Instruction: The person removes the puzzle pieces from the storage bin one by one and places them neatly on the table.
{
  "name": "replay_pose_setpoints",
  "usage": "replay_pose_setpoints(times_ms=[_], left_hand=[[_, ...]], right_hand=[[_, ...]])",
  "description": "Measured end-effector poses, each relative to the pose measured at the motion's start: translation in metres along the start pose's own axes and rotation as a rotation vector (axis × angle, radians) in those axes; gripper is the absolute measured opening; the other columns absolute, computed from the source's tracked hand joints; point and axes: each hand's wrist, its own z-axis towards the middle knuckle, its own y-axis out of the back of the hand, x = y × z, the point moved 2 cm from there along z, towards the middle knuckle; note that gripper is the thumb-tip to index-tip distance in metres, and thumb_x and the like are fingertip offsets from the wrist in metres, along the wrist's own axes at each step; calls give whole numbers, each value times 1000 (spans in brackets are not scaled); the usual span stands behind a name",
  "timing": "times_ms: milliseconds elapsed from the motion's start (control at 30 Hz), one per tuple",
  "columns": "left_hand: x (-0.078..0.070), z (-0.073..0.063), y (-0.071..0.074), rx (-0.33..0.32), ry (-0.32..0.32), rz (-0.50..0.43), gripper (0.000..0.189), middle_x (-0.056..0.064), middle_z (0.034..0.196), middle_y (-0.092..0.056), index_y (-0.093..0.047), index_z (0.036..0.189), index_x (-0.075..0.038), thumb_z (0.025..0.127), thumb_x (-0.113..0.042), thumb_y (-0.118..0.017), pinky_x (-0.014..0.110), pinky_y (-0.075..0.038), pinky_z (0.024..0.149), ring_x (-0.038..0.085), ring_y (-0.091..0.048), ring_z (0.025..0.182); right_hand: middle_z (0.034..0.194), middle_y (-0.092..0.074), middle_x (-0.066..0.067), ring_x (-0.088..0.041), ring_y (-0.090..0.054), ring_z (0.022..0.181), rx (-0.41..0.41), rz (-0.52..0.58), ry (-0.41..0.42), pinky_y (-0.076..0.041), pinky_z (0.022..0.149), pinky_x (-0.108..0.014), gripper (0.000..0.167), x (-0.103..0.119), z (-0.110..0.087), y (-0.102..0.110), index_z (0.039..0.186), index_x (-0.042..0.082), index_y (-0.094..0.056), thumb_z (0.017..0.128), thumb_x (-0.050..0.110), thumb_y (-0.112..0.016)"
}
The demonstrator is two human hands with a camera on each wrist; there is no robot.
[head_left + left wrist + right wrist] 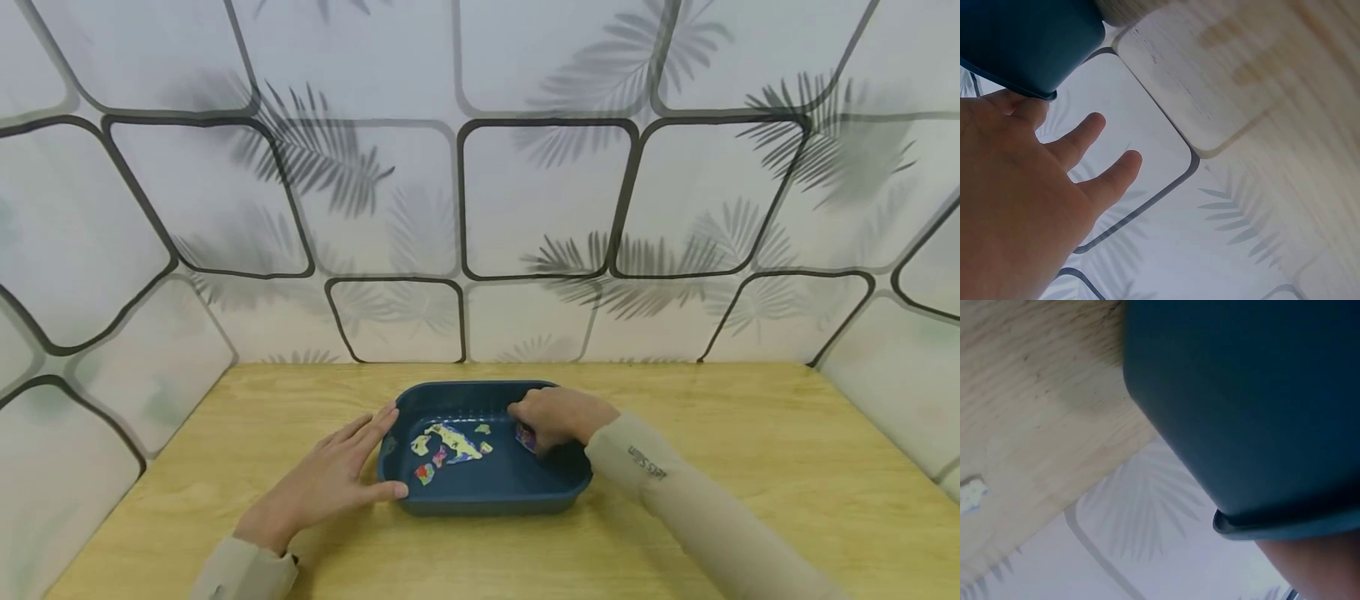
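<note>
A dark blue plastic basin (487, 505) stands on the wooden table, with torn, colourful printed scraps (453, 442) on the left half of its floor. My left hand (330, 483) rests on the basin's left end, thumb at the near rim and fingers along the side. In the left wrist view, two of the left hand's fingers (1092, 128) stick out apart from the basin. Inside the basin's right part, my right hand (558, 417) pinches a purple printed scrap (525, 437) between curled fingers. The right wrist view shows mostly the basin's outside (1241, 412), which hides those fingers.
A wood-grain table (300, 408) surrounds the basin. Behind and at both sides stand pale walls (547, 200) patterned with dark outlines and grey leaves. In the right wrist view, a small pale scrap (971, 495) shows against the wood-coloured surface at the left edge.
</note>
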Motion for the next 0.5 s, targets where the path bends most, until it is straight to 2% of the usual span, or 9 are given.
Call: replay_pose_setpoints(times_ms=[233, 500], left_hand=[[2, -1, -1, 11, -5, -17, 95, 11, 166, -24, -25, 162, -9, 93, -57, -67, 76, -27, 106, 45, -30, 146], [3, -2, -1, 1, 4, -14, 95, 10, 166, -25, -26, 162, -9, 92, -57, -67, 77, -27, 105, 45, -31, 145]], right_hand=[[92, -55, 2, -17, -53, 85, -65, 99, 112, -50, 79, -37, 35, -3, -7, 5, 99, 14, -61, 78, 20, -89], [100, -58, 0, -19, -57, 90, -139, 179, 142, -51, 84, -39, 42, -9, -18, 17, 106, 12, -59, 78, 24, -89]])
